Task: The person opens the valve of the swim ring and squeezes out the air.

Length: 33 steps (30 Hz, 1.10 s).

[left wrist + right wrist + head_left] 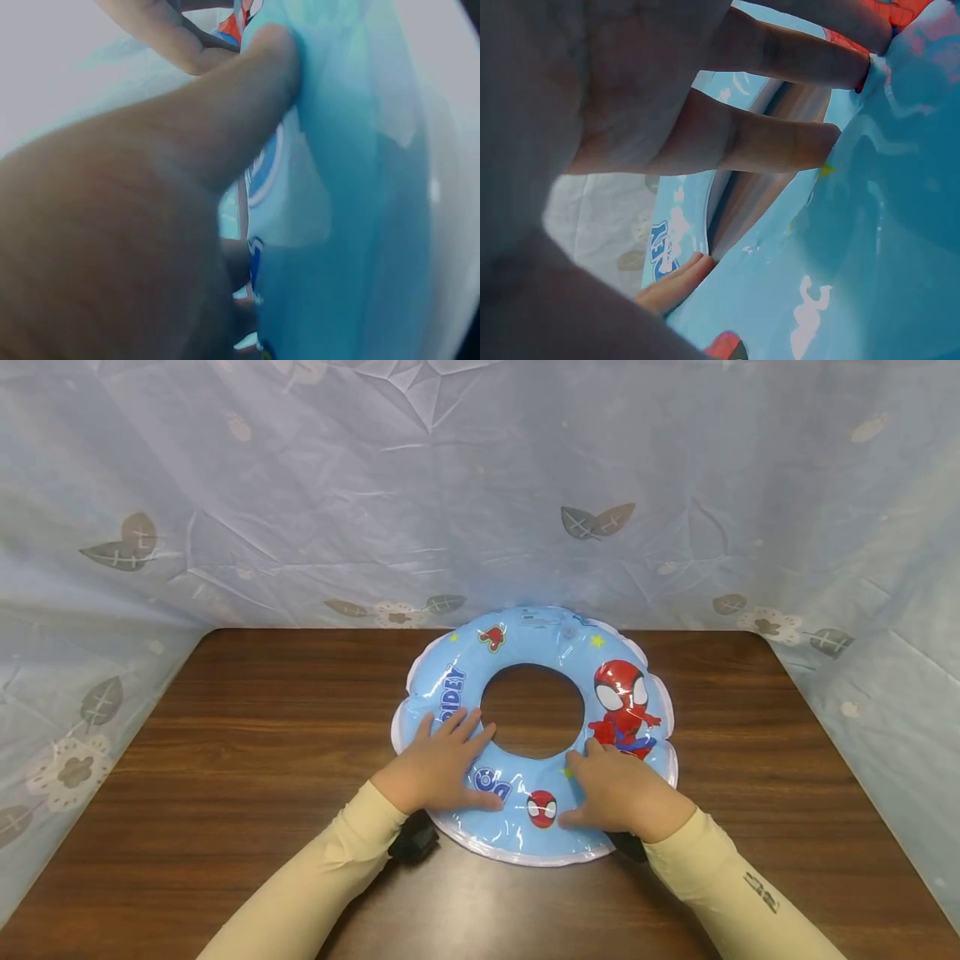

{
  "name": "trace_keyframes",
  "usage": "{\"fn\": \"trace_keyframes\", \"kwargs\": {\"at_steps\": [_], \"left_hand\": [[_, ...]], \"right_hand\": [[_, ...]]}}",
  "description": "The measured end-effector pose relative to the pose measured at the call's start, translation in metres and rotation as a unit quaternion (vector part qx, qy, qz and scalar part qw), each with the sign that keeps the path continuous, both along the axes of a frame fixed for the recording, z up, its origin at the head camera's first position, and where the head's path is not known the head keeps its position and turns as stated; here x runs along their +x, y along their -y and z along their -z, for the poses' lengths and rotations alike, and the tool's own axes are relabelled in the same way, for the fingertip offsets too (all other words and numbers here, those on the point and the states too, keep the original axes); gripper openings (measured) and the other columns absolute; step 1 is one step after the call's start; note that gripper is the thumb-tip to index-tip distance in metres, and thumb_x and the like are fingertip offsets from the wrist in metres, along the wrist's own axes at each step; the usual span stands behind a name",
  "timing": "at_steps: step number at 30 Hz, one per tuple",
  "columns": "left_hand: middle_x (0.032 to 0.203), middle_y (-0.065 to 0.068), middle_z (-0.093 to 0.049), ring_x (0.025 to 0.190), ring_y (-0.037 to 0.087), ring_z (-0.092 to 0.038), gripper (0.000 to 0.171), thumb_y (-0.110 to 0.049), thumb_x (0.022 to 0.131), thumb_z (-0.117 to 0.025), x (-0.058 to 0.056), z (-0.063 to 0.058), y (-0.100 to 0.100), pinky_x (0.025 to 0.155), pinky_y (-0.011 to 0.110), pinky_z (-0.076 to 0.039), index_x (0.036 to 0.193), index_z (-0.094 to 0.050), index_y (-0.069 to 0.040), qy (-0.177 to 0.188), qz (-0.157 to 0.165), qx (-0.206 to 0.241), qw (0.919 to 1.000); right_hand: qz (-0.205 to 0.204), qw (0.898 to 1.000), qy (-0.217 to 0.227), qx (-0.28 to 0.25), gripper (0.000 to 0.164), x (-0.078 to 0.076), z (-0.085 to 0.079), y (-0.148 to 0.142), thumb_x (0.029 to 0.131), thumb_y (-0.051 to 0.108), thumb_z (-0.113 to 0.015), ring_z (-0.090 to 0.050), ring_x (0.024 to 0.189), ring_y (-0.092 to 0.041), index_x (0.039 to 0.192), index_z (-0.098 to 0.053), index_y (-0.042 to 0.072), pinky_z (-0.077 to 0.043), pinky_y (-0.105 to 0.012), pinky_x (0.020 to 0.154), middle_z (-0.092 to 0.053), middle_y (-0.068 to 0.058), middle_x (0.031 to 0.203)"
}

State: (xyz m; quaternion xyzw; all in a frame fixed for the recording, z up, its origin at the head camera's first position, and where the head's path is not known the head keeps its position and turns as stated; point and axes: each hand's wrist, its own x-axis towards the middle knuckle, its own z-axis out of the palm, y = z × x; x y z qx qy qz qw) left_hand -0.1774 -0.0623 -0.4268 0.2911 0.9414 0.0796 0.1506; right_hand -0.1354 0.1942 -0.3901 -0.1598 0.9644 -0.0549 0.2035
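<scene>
A light blue inflatable swim ring [525,639] with red cartoon figures and blue lettering lies on the table, puffed up, its seam edge whitish and wavy. My left hand [444,767] rests on its near left part, fingers spread across the lettering. In the left wrist view the left thumb [247,82] presses against the blue vinyl [337,187]. On the near right part lies my right hand [622,789], below the large red figure [621,697]. In the right wrist view its straight fingers [780,142] touch the shiny surface near the centre hole.
The brown wood-grain table [262,718] extends on both sides of the ring. A pale patterned cloth [480,485] hangs behind the table and along its sides. A black object [412,839] sits under the left wrist.
</scene>
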Motion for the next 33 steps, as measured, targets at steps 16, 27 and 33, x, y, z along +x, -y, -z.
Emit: {"fn": "trace_keyframes", "kwargs": {"at_steps": [16, 27, 33], "left_hand": [[0.170, 0.014, -0.026, 0.159, 0.036, -0.011, 0.087, -0.060, 0.088, -0.073, -0.0072, -0.0025, 0.0060, 0.125, 0.062, 0.001, 0.159, -0.044, -0.018, -0.038, -0.012, 0.034, 0.9986], [0.170, 0.016, -0.023, 0.159, 0.037, -0.010, 0.089, -0.063, 0.086, -0.075, -0.0052, -0.0015, 0.0038, 0.125, 0.062, 0.000, 0.156, -0.048, -0.016, -0.030, -0.015, 0.023, 0.9992], [0.171, 0.015, -0.022, 0.159, 0.037, -0.010, 0.097, -0.069, 0.081, -0.075, -0.0043, 0.0000, 0.0040, 0.125, 0.063, 0.000, 0.158, -0.044, -0.018, -0.031, -0.010, 0.003, 0.9995]], "right_hand": [[0.004, 1.000, -0.016, 0.004, 0.090, -0.0036, 0.0018, 0.0005, 0.073, 0.044, -0.092, -0.053, 0.126, -0.048, 0.143, -0.056, -0.001, -0.060, -0.058, 0.083, -0.055, -0.028, 0.139], [0.006, 1.000, -0.013, 0.004, 0.090, -0.0025, 0.0020, -0.0007, 0.073, 0.043, -0.092, -0.053, 0.127, -0.048, 0.143, -0.056, 0.000, -0.060, -0.058, 0.082, -0.054, -0.028, 0.139], [-0.003, 1.000, -0.027, -0.008, 0.076, -0.0012, 0.0007, -0.0005, 0.084, 0.046, -0.082, -0.056, 0.123, -0.048, 0.139, -0.058, -0.001, -0.058, -0.061, 0.085, -0.056, -0.028, 0.137]]}}
